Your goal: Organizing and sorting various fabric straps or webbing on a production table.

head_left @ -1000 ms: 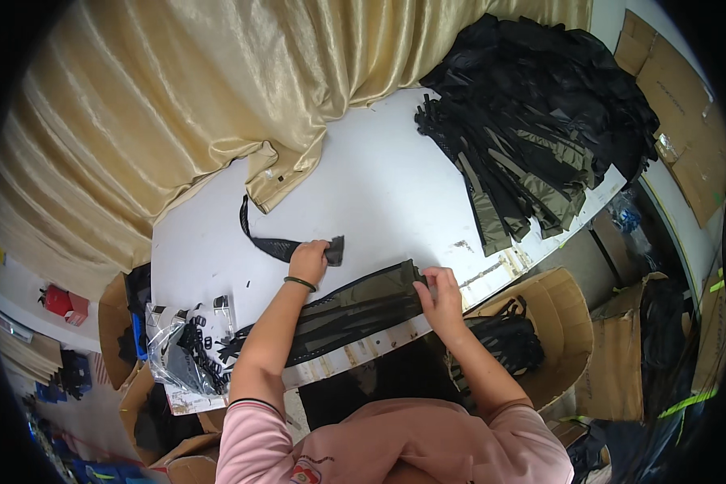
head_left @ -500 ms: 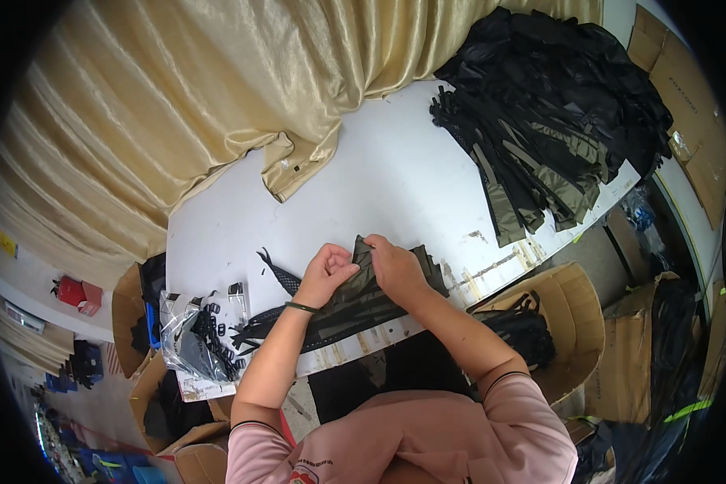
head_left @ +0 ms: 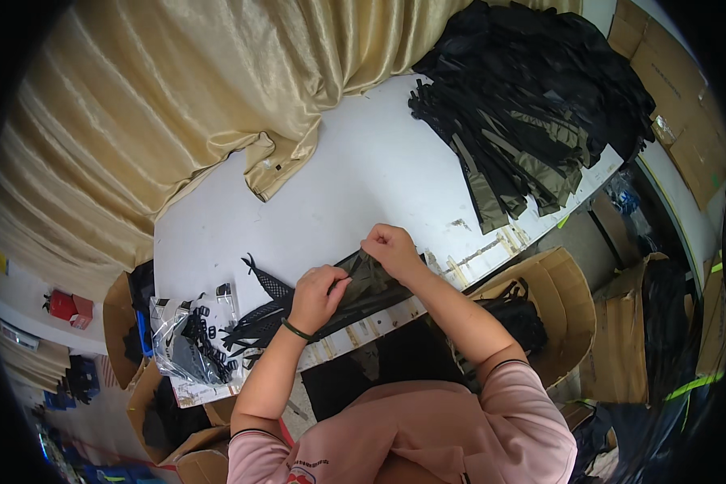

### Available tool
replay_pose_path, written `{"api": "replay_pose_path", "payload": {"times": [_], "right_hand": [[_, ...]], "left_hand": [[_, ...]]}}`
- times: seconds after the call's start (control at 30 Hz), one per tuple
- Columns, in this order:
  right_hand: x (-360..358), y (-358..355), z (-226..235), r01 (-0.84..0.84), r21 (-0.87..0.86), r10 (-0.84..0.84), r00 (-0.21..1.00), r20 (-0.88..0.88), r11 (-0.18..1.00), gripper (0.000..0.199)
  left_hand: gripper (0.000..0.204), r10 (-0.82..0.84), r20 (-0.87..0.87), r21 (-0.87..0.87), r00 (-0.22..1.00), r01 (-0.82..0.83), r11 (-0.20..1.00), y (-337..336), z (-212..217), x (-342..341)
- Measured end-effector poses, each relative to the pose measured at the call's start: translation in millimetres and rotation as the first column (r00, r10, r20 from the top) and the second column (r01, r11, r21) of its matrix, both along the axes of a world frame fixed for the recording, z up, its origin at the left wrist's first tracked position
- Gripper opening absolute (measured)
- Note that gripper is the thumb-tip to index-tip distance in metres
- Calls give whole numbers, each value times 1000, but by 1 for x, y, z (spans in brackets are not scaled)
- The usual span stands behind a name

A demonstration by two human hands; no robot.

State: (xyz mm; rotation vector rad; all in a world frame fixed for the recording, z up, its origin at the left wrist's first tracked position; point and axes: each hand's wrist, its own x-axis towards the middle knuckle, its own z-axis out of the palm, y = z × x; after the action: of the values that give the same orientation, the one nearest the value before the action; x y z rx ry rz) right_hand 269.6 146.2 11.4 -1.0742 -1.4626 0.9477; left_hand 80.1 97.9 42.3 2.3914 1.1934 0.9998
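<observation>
White counter (head_left: 363, 173) carries an olive-black fabric piece (head_left: 369, 284), gripped by both left hand (head_left: 318, 295) and right hand (head_left: 390, 247).

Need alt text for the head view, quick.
Both hands, left hand and right hand, pinch a dark olive fabric strip at the near edge of a white table. A pile of similar strips lies far right.

Single head-worn fisheye view, looking steeply down from above the person onto the white table (head_left: 363, 185). Forearms enter from the lower edge. Close range; straight edges bow toward the dark rim.
</observation>
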Motion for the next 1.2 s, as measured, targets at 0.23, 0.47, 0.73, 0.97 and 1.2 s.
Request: {"api": "replay_pose_path", "payload": {"times": [0.23, 0.47, 0.73, 0.97, 1.2], "right_hand": [[-19, -34, -11, -340, -297, 164, 856, -490, 892, 17], [-4, -39, -4, -511, -309, 199, 716, -669, 802, 14], [-4, -51, -12, -757, -256, 395, 560, -728, 601, 22], [-5, -54, 6, -745, -367, 288, 588, -756, 557, 8], [-25, -57, -12, -845, -180, 351, 391, -851, 504, 7]], "left_hand": [[13, 53, 145, -368, 988, 4, 930, 2, -11, 7], [9, 120, 518, -478, 847, 170, 862, 2, -7, -6], [13, 22, 556, -346, 831, 207, 915, 6, -3, -12], [13, 93, 657, -371, 748, 213, 904, 4, -3, -21], [14, -11, 560, -283, 828, 204, 937, 3, 0, -13]]}}
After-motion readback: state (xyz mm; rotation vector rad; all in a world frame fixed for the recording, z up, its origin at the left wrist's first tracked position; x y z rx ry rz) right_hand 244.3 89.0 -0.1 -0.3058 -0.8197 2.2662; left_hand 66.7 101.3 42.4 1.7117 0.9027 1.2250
